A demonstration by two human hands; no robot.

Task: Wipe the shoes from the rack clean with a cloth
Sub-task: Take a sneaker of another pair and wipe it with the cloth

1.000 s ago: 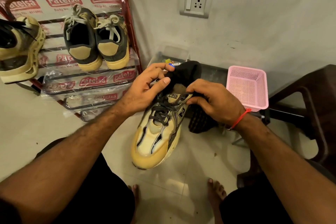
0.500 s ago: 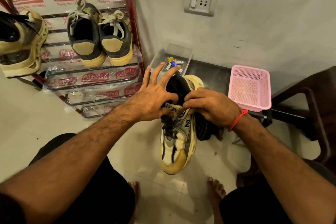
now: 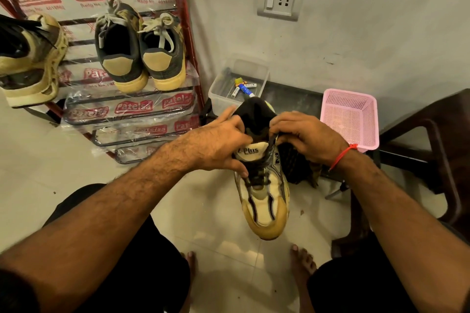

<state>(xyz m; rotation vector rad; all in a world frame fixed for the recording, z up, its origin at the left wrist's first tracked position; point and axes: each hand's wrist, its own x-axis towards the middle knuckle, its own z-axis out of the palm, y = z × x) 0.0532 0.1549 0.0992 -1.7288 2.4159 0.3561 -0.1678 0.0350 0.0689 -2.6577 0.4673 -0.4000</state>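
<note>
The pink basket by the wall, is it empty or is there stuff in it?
Empty: the pink basket shows only its bare mesh bottom and walls.

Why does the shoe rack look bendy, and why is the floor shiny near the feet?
Head view: the wide lens curves the shoe rack near the edge; the glossy floor tiles mirror light as soft glare; warm light yellows everything; the held shoe looks sharp.

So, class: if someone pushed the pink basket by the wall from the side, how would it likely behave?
The pink basket would probably slide or tip easily: its thin perforated plastic walls suggest little weight, and nothing shows inside it. It sits by the edge of a dark ledge, so a push might knock it off. The mesh walls may flex slightly.
</note>
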